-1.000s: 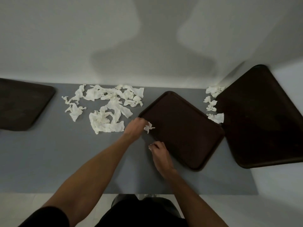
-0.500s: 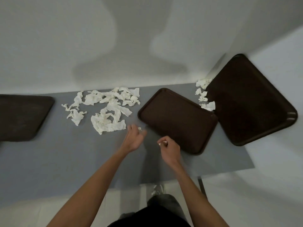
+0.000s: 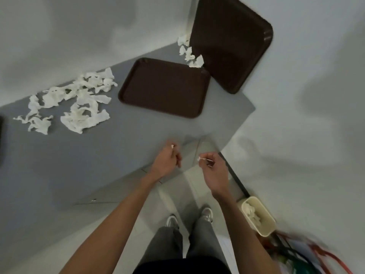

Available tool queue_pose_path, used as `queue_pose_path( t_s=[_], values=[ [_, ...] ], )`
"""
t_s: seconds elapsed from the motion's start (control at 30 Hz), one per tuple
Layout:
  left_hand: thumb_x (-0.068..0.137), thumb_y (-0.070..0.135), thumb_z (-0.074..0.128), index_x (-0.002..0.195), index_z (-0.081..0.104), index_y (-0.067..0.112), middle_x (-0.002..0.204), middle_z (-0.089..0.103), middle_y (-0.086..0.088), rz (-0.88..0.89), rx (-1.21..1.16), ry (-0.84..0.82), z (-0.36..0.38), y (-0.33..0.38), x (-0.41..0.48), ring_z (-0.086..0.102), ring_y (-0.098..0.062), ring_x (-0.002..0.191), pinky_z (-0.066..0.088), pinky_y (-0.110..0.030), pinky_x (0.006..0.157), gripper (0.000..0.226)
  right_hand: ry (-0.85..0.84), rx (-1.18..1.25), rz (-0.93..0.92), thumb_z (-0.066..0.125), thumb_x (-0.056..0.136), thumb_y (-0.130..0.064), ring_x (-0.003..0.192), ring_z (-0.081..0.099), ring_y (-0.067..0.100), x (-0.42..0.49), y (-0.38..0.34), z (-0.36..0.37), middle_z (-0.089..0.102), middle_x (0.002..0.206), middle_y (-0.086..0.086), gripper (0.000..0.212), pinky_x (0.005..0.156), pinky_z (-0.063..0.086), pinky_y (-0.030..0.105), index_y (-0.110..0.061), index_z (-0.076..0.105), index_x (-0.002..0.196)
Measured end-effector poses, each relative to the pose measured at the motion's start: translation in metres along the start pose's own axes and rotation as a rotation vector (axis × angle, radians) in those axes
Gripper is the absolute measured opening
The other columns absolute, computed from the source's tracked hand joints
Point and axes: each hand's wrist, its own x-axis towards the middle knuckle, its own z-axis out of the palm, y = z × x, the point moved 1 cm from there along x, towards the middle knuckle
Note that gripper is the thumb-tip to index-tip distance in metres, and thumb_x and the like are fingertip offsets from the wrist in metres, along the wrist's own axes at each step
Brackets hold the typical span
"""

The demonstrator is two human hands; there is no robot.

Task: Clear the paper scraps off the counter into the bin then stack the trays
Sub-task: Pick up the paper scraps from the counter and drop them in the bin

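Head view, looking down: a person is standing at a grey worktop (image 3: 98,155). The left hand (image 3: 166,161) is hovering over the worktop's near edge, its fingers (image 3: 178,158) curling and pinching a tiny white scrap (image 3: 172,146) at the tips. The right hand (image 3: 214,171) is hanging just beside it, past the edge, fingers (image 3: 207,156) pinching another small scrap (image 3: 199,159).

A large pile of torn paper scraps (image 3: 79,103) is lying on the worktop to the left. A brown tray (image 3: 166,88) is sitting flat beside the pile. A second brown tray (image 3: 231,42) is touching its far corner and overhanging the worktop end, with a smaller cluster of scraps (image 3: 189,52) lying against it. The dark edge of a third tray (image 3: 1,141) is showing at the far left.

A cream bin (image 3: 264,228) is standing on the floor to the right, below the right forearm, with paper already inside it.
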Motion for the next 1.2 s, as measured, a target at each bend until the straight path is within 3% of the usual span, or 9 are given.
queue_pose_path(
  t_s=[0.13,0.27,0.47,0.6,0.8,0.87,0.97,1.1,1.2],
  values=[
    [0.106,0.016,0.034,0.100,0.036,0.015,0.067,0.057,-0.005,0.032,0.156,-0.078,0.084,-0.004,-0.020,0.053,-0.015,0.045,0.044,-0.030,0.045,0.007,0.105,-0.015,0.020,0.070,0.099,-0.020,0.092,0.072,0.001,-0.019,0.059,-0.073,0.075,0.100,-0.015,0.012,0.085,0.058,0.028,-0.031,0.068,0.105],
    [0.103,0.005,0.040,0.102,0.036,0.016,0.094,0.063,-0.002,-0.019,0.169,-0.161,0.172,-0.009,-0.028,0.044,-0.011,0.060,0.040,-0.028,0.055,0.012,0.201,0.039,0.119,0.068,0.103,-0.021,0.089,0.076,0.001,-0.027,0.125,-0.153,0.078,0.100,-0.007,0.006,0.081,0.062,0.027,-0.023,0.069,0.108],
    [0.093,0.052,0.069,0.086,0.062,0.026,0.080,0.066,0.003,0.092,0.260,-0.220,0.310,-0.030,-0.031,0.056,-0.005,0.070,0.043,-0.020,0.064,0.028,0.264,-0.096,0.243,0.070,0.100,-0.025,0.084,0.072,-0.002,-0.025,0.255,-0.253,0.077,0.095,-0.014,0.006,0.068,0.049,0.013,-0.027,0.071,0.105],
    [0.079,0.045,0.085,0.089,0.080,0.030,0.088,0.068,0.002,0.057,0.309,-0.227,0.406,-0.069,-0.026,0.062,-0.009,0.081,0.046,-0.018,0.073,0.018,0.286,-0.129,0.326,0.071,0.097,-0.021,0.084,0.073,0.000,-0.021,0.347,-0.295,0.077,0.094,-0.012,0.007,0.080,0.059,0.031,-0.028,0.072,0.099],
    [0.081,0.025,0.087,0.102,0.080,0.033,0.093,0.074,0.003,0.020,0.363,-0.324,0.515,-0.142,-0.009,0.065,-0.006,0.074,0.057,-0.026,0.078,0.023,0.293,-0.215,0.460,0.066,0.100,-0.016,0.092,0.066,0.013,-0.007,0.471,-0.313,0.072,0.110,-0.002,0.010,0.072,0.052,0.021,-0.023,0.073,0.102],
    [0.076,0.029,0.089,0.095,0.069,0.035,0.089,0.072,0.004,-0.014,0.417,-0.363,0.545,-0.172,0.004,0.066,-0.011,0.076,0.055,-0.027,0.069,0.029,0.298,-0.263,0.467,0.068,0.099,-0.014,0.095,0.067,0.016,0.003,0.512,-0.309,0.072,0.110,0.000,0.008,0.080,0.058,0.030,-0.021,0.073,0.101],
    [0.079,0.031,0.085,0.088,0.055,0.029,0.086,0.068,0.002,0.001,0.565,-0.420,0.590,-0.216,0.026,0.066,-0.020,0.077,0.055,-0.033,0.067,0.032,0.266,-0.342,0.469,0.065,0.098,-0.013,0.094,0.067,0.021,0.017,0.576,-0.296,0.070,0.110,0.004,0.010,0.081,0.059,0.035,-0.021,0.071,0.098],
    [0.094,0.024,0.063,0.093,0.060,0.024,0.086,0.058,0.005,0.112,0.746,-0.501,0.650,-0.285,0.061,0.063,-0.026,0.084,0.046,-0.032,0.065,0.004,0.171,-0.470,0.494,0.056,0.095,0.002,0.092,0.054,0.022,0.042,0.655,-0.279,0.059,0.121,0.013,0.019,0.078,0.040,0.024,-0.009,0.070,0.100],
    [0.103,0.026,0.043,0.108,0.064,0.018,0.106,0.063,-0.005,0.286,0.924,-0.577,0.688,-0.333,0.085,0.062,-0.030,0.101,0.042,-0.033,0.076,0.022,0.069,-0.550,0.480,0.052,0.096,0.002,0.103,0.051,0.026,0.061,0.711,-0.269,0.052,0.126,0.014,0.026,0.075,0.034,0.015,-0.005,0.069,0.115]
  ],
)
